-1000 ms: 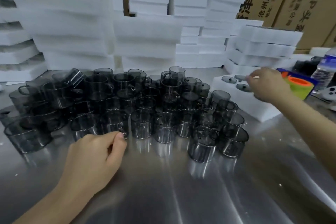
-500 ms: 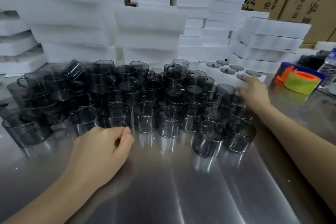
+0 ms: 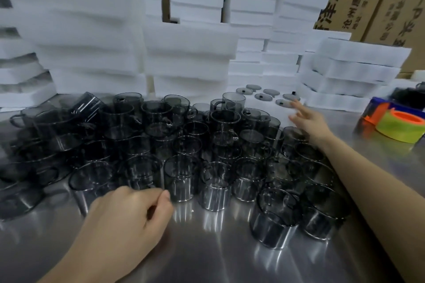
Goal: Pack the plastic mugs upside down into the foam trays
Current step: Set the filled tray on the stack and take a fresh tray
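Change: the filled foam tray (image 3: 271,108) now sits farther back, against the foam stacks (image 3: 190,53); the right hand (image 3: 305,122) has gone from curled to splayed flat at its near edge.
Left hand (image 3: 128,220): unchanged, a curled fist on the surface (image 3: 218,259), holding nothing.
Writing: Chinese print on the cardboard boxes (image 3: 372,0), too blurred to read.
Mugs (image 3: 181,177): smoky grey, see-through, handled, crowded mid-surface; six upturned mug bases (image 3: 263,97) show in the tray.

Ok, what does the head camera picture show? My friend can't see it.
A person's right hand reaches with straight fingers to a white foam tray holding six upside-down mugs, while the left hand rests curled on a shiny steel table. Dozens of smoky grey plastic mugs crowd the table, with stacks of foam behind.
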